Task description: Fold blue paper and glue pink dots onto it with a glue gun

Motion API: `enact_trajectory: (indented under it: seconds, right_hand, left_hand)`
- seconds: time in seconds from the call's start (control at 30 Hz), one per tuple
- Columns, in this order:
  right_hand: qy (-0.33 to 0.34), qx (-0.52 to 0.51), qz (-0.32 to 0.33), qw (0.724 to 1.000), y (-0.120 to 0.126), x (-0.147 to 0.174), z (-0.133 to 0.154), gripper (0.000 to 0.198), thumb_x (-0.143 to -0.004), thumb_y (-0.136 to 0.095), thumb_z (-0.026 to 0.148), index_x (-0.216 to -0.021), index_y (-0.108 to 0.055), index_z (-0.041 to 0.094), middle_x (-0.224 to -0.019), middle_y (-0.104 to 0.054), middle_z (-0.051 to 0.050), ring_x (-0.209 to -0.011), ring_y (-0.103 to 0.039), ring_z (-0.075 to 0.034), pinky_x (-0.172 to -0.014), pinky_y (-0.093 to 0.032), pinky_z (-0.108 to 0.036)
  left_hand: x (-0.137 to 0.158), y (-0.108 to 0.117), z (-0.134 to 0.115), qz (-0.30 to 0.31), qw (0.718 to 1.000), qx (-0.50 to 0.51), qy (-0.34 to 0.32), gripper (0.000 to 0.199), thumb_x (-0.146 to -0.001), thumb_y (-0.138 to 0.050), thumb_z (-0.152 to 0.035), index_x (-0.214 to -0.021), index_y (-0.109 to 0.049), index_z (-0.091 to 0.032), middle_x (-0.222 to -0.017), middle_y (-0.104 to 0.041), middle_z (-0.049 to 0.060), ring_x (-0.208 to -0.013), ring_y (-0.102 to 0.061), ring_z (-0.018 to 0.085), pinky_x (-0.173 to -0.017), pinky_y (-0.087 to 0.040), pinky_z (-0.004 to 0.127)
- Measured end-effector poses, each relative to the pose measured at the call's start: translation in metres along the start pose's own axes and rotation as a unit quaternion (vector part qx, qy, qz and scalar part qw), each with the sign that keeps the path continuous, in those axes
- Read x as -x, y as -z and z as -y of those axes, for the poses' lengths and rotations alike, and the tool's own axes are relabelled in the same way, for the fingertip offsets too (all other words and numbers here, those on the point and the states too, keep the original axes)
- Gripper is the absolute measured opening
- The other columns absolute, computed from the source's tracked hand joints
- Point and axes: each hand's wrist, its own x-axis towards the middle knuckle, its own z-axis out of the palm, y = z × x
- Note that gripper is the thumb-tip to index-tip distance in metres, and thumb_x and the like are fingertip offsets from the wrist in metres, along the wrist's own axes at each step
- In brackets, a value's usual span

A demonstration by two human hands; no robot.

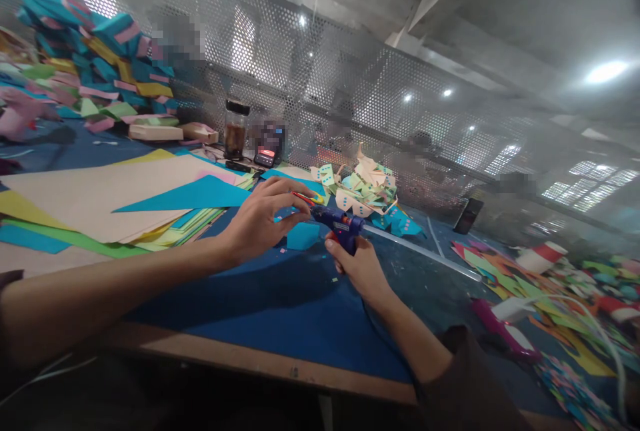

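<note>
My right hand (364, 270) is wrapped round the grip of a blue hot glue gun (340, 223). A long clear glue stick (425, 254) sticks out of the gun's back end, toward the right. My left hand (270, 214) is at the nozzle end, thumb and fingertips pinched together. What these fingertips hold, if anything, is too small to make out. Just behind them shows a red and yellow thing (316, 198), its kind unclear. Under the gun's nozzle lies a piece of blue folded paper (303, 236) on the blue tabletop (280, 311).
Large coloured paper sheets (100, 191) lie left. Behind stand a lidded jar (236, 130) and a heap of dotted paper pieces (367, 184). Right are a phone (469, 216), paper strips (525, 278), a magenta and white device (505, 331) and a white cable (607, 338). Folded paper is piled far left.
</note>
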Motion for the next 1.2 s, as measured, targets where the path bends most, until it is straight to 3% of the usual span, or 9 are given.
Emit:
enact_trajectory:
  seconds: [0.4,0.9,1.03,1.2]
  right_hand:
    - [0.017,-0.004,-0.009,1.0,0.004,-0.001,-0.002,0.029,-0.083,-0.067,0.045,-0.093,-0.066,0.017,-0.06,-0.056,0.004,-0.045,-0.048,-0.01,-0.047,-0.042,-0.024]
    - [0.019,0.056,-0.044,0.997,0.004,0.001,0.0,0.036,-0.084,-0.064,0.047,-0.099,-0.069,0.015,-0.066,-0.063,-0.001,-0.047,-0.052,-0.013,-0.048,-0.044,-0.027]
    - [0.058,0.105,-0.062,0.991,0.003,0.002,-0.003,0.035,-0.085,-0.063,0.047,-0.099,-0.071,0.015,-0.079,-0.071,-0.007,-0.062,-0.063,-0.02,-0.057,-0.05,-0.031]
    - [0.092,0.133,-0.075,0.984,0.001,0.003,-0.012,0.034,-0.087,-0.062,0.046,-0.103,-0.07,0.018,-0.095,-0.074,-0.009,-0.09,-0.069,-0.027,-0.08,-0.054,-0.038]
  left_hand:
    - [-0.002,0.006,0.003,-0.009,0.997,0.042,0.058,0.009,-0.09,-0.067,-0.028,-0.085,-0.072,-0.022,-0.108,-0.074,0.005,-0.105,-0.065,0.022,-0.096,-0.049,0.04]
    - [-0.001,0.006,0.005,-0.014,0.995,0.077,0.056,0.003,-0.087,-0.071,-0.022,-0.085,-0.073,-0.02,-0.1,-0.074,0.005,-0.099,-0.065,0.021,-0.092,-0.049,0.038]
    - [0.001,0.005,0.003,-0.019,0.995,0.076,0.055,0.003,-0.086,-0.072,-0.023,-0.086,-0.074,-0.021,-0.097,-0.074,0.005,-0.097,-0.065,0.021,-0.091,-0.049,0.038]
    - [0.001,0.003,0.001,-0.017,0.996,0.075,0.047,0.006,-0.086,-0.073,-0.025,-0.09,-0.076,-0.023,-0.098,-0.075,0.005,-0.095,-0.066,0.021,-0.091,-0.049,0.04]
